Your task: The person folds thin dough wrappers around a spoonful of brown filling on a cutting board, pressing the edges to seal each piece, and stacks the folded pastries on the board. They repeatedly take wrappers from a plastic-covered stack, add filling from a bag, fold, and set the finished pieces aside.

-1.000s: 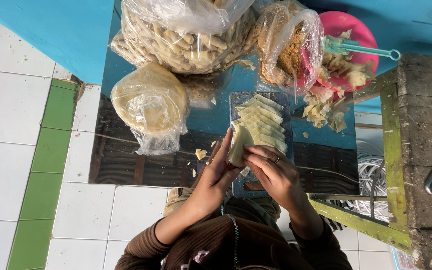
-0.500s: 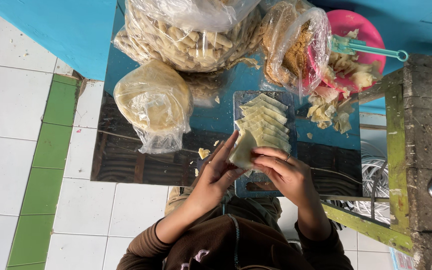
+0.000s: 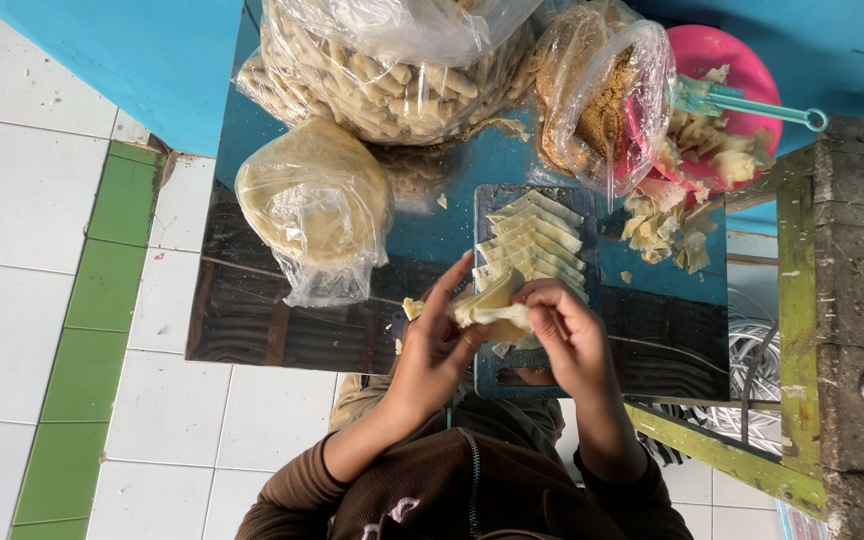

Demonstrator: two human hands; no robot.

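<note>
Left hand (image 3: 430, 350) and right hand (image 3: 564, 338) pinching one pale folded dough wrapper (image 3: 492, 306) between them, over near end of grey tray (image 3: 490, 372). Left fingers curled shut on wrapper's left edge, thumb on top; right fingertips closed on its right edge. Wrapper held just off the tray, touching both sets of fingertips.

Just beyond fingertips: row of folded wrappers (image 3: 532, 240), overlapped like shingles on the tray. Left of left fingers: clear bag of flat round sheets (image 3: 317, 205), tied, resting on shiny tabletop (image 3: 252, 320). Far beyond fingers: big clear bag of rolled sticks (image 3: 392, 70). Beyond right fingers: open bag of brown crumbly filling (image 3: 602, 100), then pink bowl (image 3: 727, 80) with teal tongs (image 3: 752, 100) and dough scraps (image 3: 667, 225) spilling beside it.

Judging step as folding/sealing the wrapper. To do well: keep thumbs pressing along the seam, even pressure, no tearing thin sheet; keep corners aligned before pinching; keep fold tight so filling stays in; lay flat on the row's near end, overlapping same way.
</note>
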